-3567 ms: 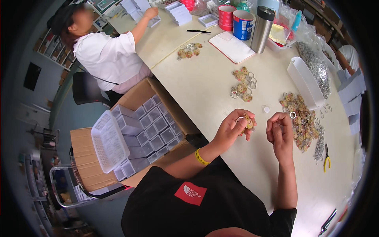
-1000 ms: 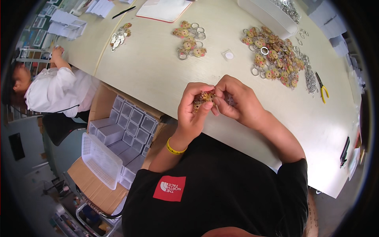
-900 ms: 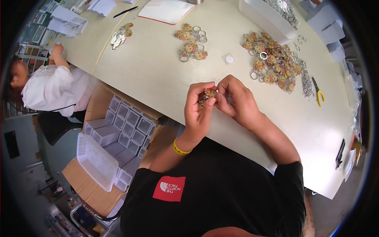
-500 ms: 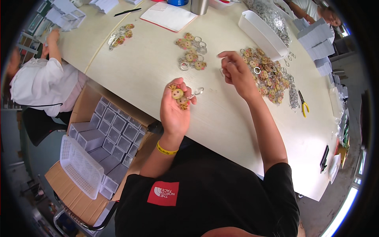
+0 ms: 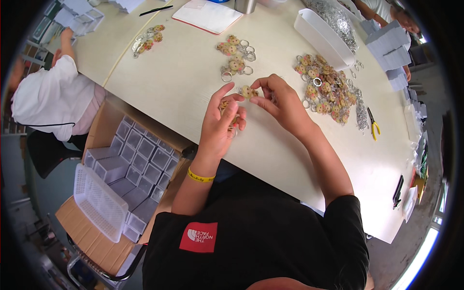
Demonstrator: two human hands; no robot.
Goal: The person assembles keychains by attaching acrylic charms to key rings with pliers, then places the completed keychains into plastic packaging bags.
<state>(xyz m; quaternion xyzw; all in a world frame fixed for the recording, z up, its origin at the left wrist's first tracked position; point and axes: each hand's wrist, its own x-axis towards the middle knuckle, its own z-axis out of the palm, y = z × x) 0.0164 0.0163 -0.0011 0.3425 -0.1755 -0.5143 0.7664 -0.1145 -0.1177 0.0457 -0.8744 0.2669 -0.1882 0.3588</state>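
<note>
My left hand (image 5: 218, 121), with a yellow wristband, is curled around several keychains; part of their figures and a ring show between its fingers. My right hand (image 5: 282, 104) pinches another keychain (image 5: 248, 92), a small yellowish figure with a round face, right by the left fingertips. Its ring is mostly hidden by my right fingers. Beyond my hands lies a small group of similar keychains (image 5: 234, 63) with silver rings. To the right of my right hand spreads a large pile of keychains (image 5: 328, 89).
A white bin (image 5: 323, 38) and a bag of metal rings (image 5: 338, 24) stand far right, yellow-handled pliers (image 5: 373, 126) nearer. More keychains (image 5: 147, 41), a notebook (image 5: 205, 17) and a pen (image 5: 155, 10) lie far left. A carton of clear boxes (image 5: 145, 159) is left below; co-workers sit at both sides.
My right hand has come left from beside the large pile and now pinches a keychain next to my left hand. The left hand has turned, its fingers curling over the keychains it holds.
</note>
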